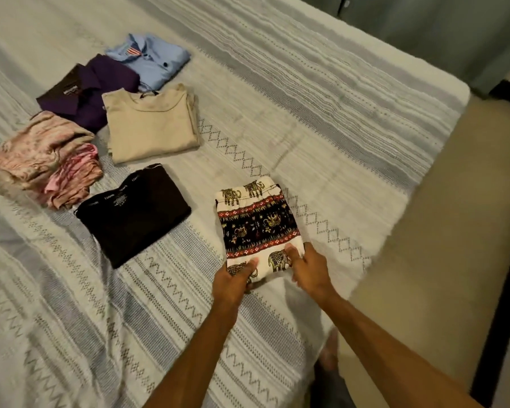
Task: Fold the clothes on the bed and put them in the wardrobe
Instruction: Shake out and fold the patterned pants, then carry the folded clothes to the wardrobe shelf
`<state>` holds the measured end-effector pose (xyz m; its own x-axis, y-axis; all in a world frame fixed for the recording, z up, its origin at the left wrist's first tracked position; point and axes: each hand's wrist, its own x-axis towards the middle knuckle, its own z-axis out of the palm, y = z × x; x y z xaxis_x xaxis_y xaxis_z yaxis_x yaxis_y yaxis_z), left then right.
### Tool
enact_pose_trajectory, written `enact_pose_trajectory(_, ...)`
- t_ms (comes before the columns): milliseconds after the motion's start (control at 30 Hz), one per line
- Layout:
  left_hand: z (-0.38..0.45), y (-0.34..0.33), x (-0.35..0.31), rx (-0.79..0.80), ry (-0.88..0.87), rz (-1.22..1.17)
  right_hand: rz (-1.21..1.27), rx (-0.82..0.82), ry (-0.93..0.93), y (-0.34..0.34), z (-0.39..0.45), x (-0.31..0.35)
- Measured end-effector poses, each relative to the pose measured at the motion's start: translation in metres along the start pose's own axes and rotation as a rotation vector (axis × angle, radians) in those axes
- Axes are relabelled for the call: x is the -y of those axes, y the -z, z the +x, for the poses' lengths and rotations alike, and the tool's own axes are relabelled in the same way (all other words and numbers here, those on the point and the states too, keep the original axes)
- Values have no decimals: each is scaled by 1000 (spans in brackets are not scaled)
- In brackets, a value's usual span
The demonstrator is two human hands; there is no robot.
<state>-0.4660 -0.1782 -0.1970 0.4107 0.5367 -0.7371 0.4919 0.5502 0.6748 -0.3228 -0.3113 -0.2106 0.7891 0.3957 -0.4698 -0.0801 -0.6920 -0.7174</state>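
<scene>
Low in the middle of the frame, the left hand (pixel 236 279) and the right hand (pixel 309 269) each pinch the near edge of the folded elephant-print garment (pixel 258 228), thumbs on top, as it lies on the striped bed (pixel 321 119). To its left sits a folded black shirt (pixel 133 213), well apart. Toward the upper left lie the other folded clothes — a beige top (pixel 150 125), a pink patterned piece (pixel 44 157), a purple shirt (pixel 92 89) and a blue shirt (pixel 150 58) — none touching the hands.

Six folded garments lie on the striped bed (pixel 321 92).
</scene>
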Motion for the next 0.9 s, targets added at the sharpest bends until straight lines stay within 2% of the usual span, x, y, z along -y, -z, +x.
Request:
enact_pose_trajectory(233,-38,22,16,32,20,52,-93,34,19,3,-53,-9)
enact_pose_trajectory(367,-59,31,25,112,82,-29,-28,27,19,10,-64,-14)
enact_pose_trajectory(433,-74,31,31,97,65,2,-33,21,14,15,-69,-16)
enact_pose_trajectory(533,-106,22,42,18,-80,242,-120,-7,37,27,-82,-23)
enact_pose_trajectory(600,-125,8,41,34,-183,318,-132,-91,22,46,-93,-27)
enact_pose_trajectory(767,-147,-67,22,236,-472,601,-173,-318,-144,140,-131,-59)
enact_pose_trajectory(900,-150,-171,11,470,-726,902,-323,-504,-236,251,-176,-120)
